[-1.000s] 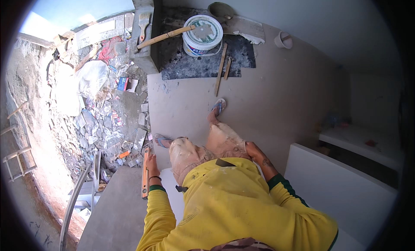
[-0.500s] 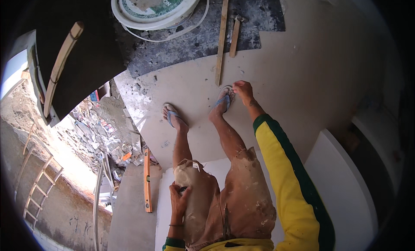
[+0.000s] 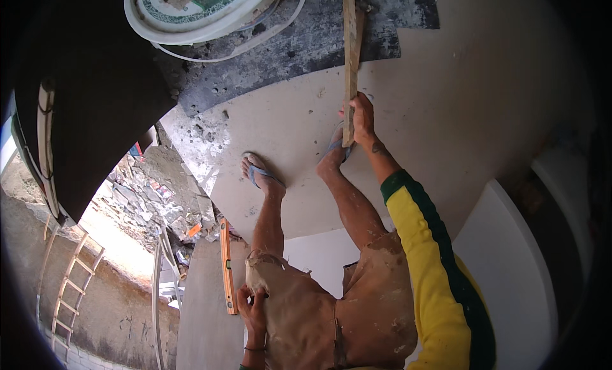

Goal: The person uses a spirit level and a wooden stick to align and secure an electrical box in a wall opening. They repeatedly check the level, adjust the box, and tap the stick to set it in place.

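My right hand (image 3: pixel 361 118) is closed around the lower part of a long wooden batten (image 3: pixel 350 57), held above the floor in front of my right foot. Behind the batten lies a hammer, its wooden handle (image 3: pixel 361 32) partly covered. Against the torn left leg of my dirty shorts (image 3: pixel 299 312) rests my left hand (image 3: pixel 254 312), its fingers curled. Something small and dark shows at those fingers, too little to name. An orange spirit level (image 3: pixel 227 268) lies to the left of that hand.
A white lidded bucket (image 3: pixel 204 16) stands at the far left on a dark, debris-strewn sheet (image 3: pixel 306 44). Beyond the floor's left edge are rubble (image 3: pixel 146 198) and a wooden ladder (image 3: pixel 73 287). White panels (image 3: pixel 510 261) stand at the right.
My right hand has taken hold of the batten and raised it off the floor, tilting it over the hammer. My left hand stays by my left thigh, and the view has shifted a little.
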`<control>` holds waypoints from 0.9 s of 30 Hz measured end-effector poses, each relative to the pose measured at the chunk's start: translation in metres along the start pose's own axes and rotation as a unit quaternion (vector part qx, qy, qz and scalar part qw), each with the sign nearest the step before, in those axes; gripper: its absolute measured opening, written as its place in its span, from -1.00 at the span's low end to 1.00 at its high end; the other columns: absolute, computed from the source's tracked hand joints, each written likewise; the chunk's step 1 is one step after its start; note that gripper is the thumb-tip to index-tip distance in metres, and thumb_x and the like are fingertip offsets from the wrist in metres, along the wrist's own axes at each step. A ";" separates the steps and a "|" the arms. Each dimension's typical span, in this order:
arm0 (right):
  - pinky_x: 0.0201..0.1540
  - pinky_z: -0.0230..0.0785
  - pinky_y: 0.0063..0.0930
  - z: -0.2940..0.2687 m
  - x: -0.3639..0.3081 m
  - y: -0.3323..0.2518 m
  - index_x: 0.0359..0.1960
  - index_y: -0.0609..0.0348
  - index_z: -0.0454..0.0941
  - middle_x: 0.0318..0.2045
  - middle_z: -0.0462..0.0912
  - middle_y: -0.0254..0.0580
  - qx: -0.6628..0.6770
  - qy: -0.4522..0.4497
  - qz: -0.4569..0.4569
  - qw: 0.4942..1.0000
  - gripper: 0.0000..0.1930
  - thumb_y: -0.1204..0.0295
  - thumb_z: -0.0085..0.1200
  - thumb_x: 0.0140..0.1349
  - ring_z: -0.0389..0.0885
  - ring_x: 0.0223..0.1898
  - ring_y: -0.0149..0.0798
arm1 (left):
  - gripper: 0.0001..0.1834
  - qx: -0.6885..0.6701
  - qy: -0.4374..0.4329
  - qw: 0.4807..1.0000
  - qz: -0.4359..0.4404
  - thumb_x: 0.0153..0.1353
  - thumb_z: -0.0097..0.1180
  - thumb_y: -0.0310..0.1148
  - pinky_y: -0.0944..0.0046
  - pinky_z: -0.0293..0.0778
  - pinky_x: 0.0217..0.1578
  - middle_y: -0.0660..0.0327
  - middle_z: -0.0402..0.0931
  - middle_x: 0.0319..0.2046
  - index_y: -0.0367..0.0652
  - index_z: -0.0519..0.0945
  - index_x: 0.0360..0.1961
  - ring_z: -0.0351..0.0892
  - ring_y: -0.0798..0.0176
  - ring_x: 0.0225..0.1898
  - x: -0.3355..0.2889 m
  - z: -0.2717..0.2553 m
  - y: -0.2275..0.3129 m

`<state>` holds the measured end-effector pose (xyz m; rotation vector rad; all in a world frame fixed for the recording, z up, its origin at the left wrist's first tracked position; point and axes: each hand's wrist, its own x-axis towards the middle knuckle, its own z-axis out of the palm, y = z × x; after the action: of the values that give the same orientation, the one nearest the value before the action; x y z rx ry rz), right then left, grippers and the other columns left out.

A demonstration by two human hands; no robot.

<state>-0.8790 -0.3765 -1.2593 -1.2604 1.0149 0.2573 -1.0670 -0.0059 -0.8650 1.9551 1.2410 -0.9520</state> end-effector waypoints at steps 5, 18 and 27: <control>-0.39 0.47 -0.44 -0.045 -0.119 -0.140 0.00 0.19 0.55 -0.41 0.55 -0.34 0.141 -0.038 0.129 0.981 -0.53 0.00 -0.09 0.46 0.55 -0.44 -0.42 | -0.62 0.051 0.004 0.996 0.077 0.22 0.31 -0.23 0.10 0.44 -0.10 0.07 0.53 -0.26 -0.33 0.52 -0.17 0.52 0.12 -0.17 0.020 -0.001 -0.006; -0.24 0.46 -0.25 -0.150 -0.414 -0.378 -0.05 0.25 0.51 -0.35 0.59 -0.20 -0.252 0.091 -0.369 0.890 -0.59 0.15 0.25 0.31 0.60 -0.33 -0.20 | -0.71 0.072 -0.004 0.774 0.630 0.25 0.25 -0.37 0.00 0.56 0.01 0.01 0.62 -0.03 -0.19 0.59 -0.02 0.63 -0.16 0.01 -0.125 0.006 0.255; -0.17 0.48 -0.14 -0.109 -0.455 -0.503 -0.04 0.18 0.43 -0.23 0.58 -0.08 -0.241 0.153 -0.594 0.752 -0.53 0.25 0.40 0.15 0.63 -0.23 0.00 | -0.49 -0.193 -0.156 0.652 0.716 0.43 0.16 -0.15 0.14 0.59 0.02 0.05 0.63 0.01 -0.28 0.48 0.23 0.66 0.11 0.03 -0.291 -0.099 0.450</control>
<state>-0.8548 -0.4831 -0.5812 -2.2342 0.2127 -0.7575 -0.7137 -0.2254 -0.5136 1.5806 -0.4561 -0.0791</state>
